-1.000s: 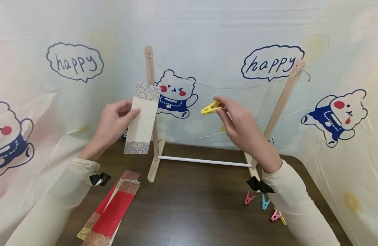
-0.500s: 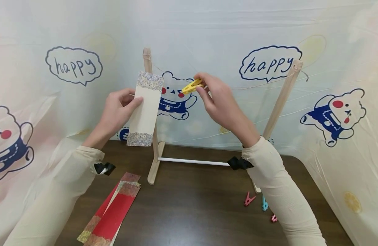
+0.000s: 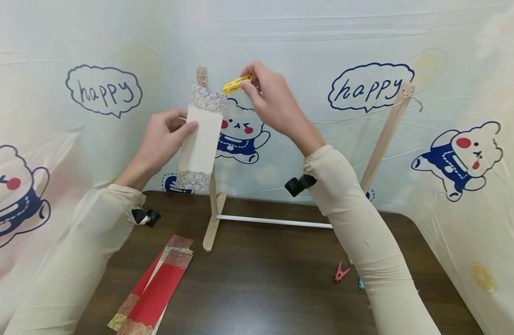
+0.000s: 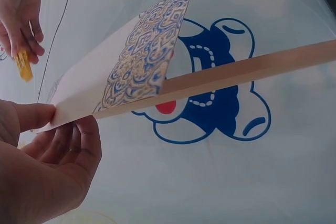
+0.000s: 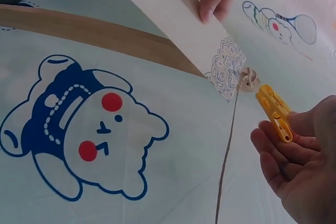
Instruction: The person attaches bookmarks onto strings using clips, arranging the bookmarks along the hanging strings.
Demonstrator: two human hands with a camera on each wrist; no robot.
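My left hand (image 3: 162, 139) pinches the left edge of a cream paper card (image 3: 200, 139) with blue lace-like patterned ends, thumb in front and fingers behind. The card hangs nearly upright before the rack's left wooden post (image 3: 202, 77), its top just below the post's tip. My right hand (image 3: 269, 95) pinches a yellow clothespin (image 3: 236, 84) by its handle end, its nose close to the card's top right corner. In the right wrist view, the string (image 5: 231, 145) runs from a knot on the post between the card and the yellow clothespin (image 5: 274, 111).
Several red and cream cards (image 3: 158, 288) lie overlapped on the dark table (image 3: 248, 284) at left. A pink clothespin (image 3: 341, 272) and a partly covered blue clothespin (image 3: 361, 282) lie at right. The rack's white bar (image 3: 273, 222) joins its feet; its right post (image 3: 386, 139) leans outward.
My right hand has carried the yellow clothespin left and up to the card's top corner. My left hand has raised the card slightly along the left post.
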